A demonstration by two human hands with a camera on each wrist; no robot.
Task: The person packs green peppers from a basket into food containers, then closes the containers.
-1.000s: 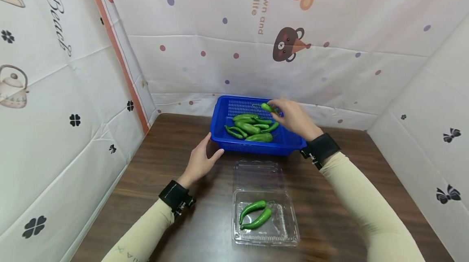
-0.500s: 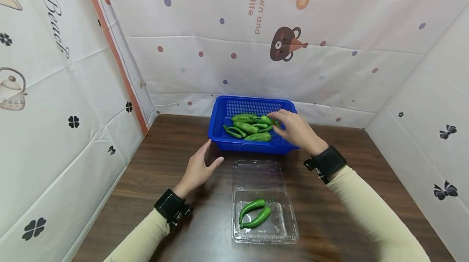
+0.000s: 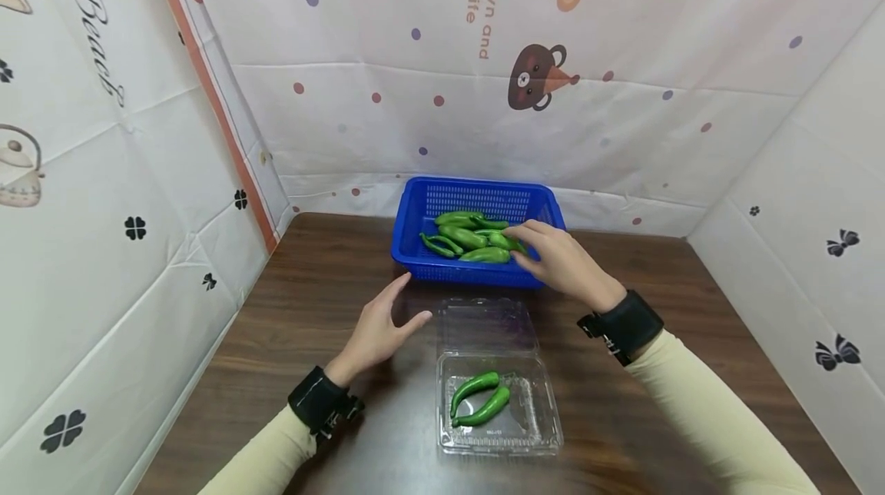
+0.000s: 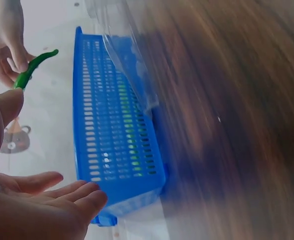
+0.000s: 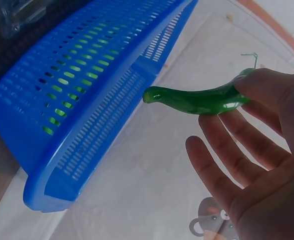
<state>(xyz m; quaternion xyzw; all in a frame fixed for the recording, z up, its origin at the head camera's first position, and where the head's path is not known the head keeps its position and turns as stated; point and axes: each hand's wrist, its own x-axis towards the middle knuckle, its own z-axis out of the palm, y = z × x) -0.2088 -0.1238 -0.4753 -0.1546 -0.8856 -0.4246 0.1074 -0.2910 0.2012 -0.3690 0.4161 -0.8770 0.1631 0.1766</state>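
Note:
My right hand (image 3: 563,264) pinches a green chili pepper (image 5: 201,101) between thumb and fingers, above the near right part of a blue perforated basket (image 3: 470,272). In the right wrist view the pepper's tapered end points away from the hand. Several green peppers (image 3: 463,237) lie in the basket. My left hand (image 3: 376,332) is spread and holds nothing, in front of the basket's near left corner. Nearer me, a clear plastic clamshell box (image 3: 542,406) lies with its lid folded back, and two curved green peppers (image 3: 492,406) rest side by side in it.
The clear lid (image 3: 484,326) lies flat between the box and the basket. All this stands on a dark wood table (image 3: 276,310). A white printed sheet (image 3: 359,134) hangs behind the basket, with more sheeting on both sides.
My right hand, gripping the pepper, has come down and toward me from the basket's back right. My left hand has drawn back from the basket's near left corner.

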